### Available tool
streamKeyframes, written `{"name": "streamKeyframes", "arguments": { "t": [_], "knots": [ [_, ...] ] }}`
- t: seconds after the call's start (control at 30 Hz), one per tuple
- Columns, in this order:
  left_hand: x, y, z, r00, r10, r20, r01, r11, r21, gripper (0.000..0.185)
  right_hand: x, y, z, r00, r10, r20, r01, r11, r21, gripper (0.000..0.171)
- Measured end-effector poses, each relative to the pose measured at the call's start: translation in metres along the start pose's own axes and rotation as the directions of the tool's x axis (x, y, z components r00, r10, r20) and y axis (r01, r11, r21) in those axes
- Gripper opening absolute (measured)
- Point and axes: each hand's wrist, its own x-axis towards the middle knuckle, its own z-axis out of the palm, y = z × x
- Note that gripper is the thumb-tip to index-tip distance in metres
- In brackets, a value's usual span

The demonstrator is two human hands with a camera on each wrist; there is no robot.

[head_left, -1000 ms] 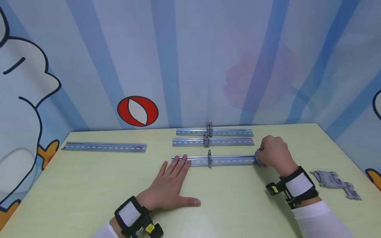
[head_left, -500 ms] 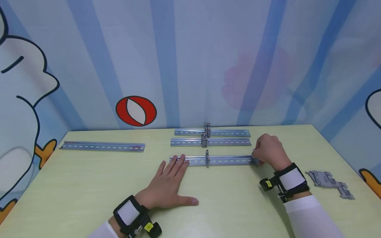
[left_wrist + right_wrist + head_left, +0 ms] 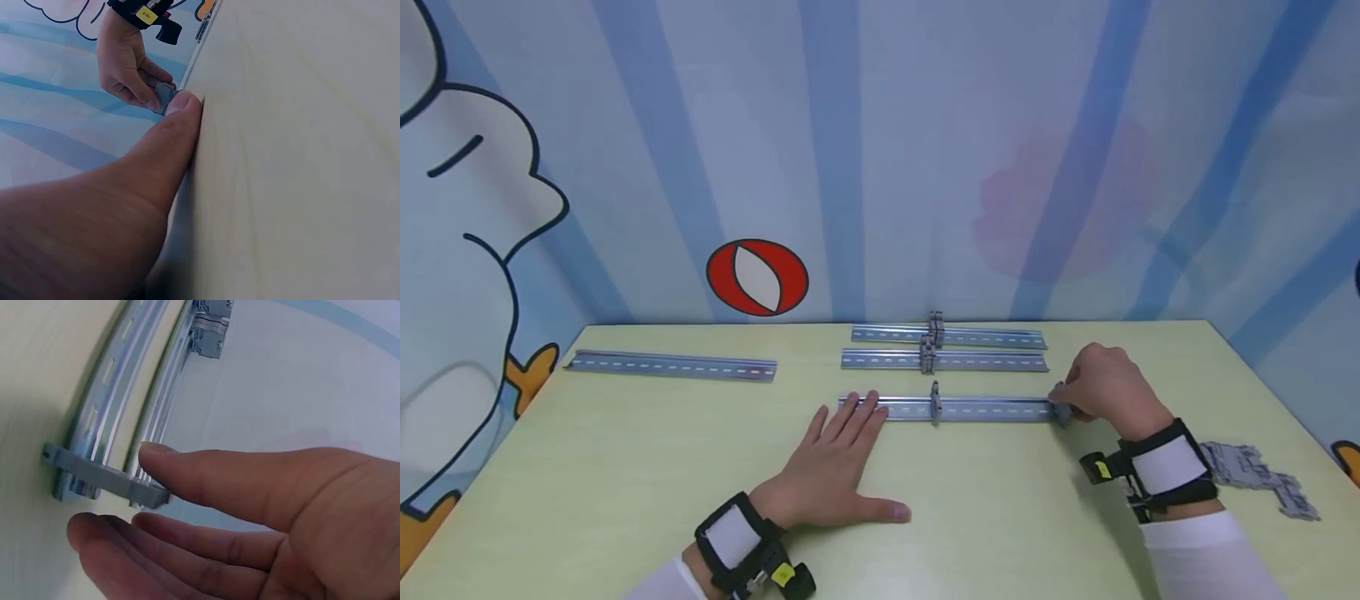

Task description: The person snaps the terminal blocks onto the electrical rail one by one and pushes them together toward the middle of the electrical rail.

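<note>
Rails (image 3: 951, 408) four, hands (image 3: 838, 462) two

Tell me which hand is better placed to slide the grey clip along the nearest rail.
Right. The right hand already pinches the grey clip at the right end of the nearest rail. The left hand lies flat, fingertips pressing the rail's left end, likely steadying it.

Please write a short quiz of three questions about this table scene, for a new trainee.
1. True or false: the left hand lies flat, fingertips on the nearest rail.
2. How many rails are on the table?
3. What does the right hand pinch? A) a grey clip at the rail's end B) a screwdriver C) the loose grey parts

Key: 1 true; 2 four; 3 A.
</note>
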Motion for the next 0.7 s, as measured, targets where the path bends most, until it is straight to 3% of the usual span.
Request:
{"name": "streamKeyframes", "arguments": {
  "t": [0.27, 0.7],
  "knots": [
    [0.0008, -0.0006, 0.0011, 1.000, -0.001, -0.003, 0.001, 1.000, 0.014, 0.121, -0.0013, -0.0004, -0.0039, 1.000, -0.011, 0.010, 0.010, 1.000, 0.009, 0.023],
    [-0.0021, 0.0020, -0.0029, 1.000, 0.006, -0.012, -0.006, 1.000, -0.006, 0.119, 0.0043, 0.0050, 0.0015, 0.999, 0.024, 0.039, -0.027, 0.996, 0.083, 0.015]
  ]
}}
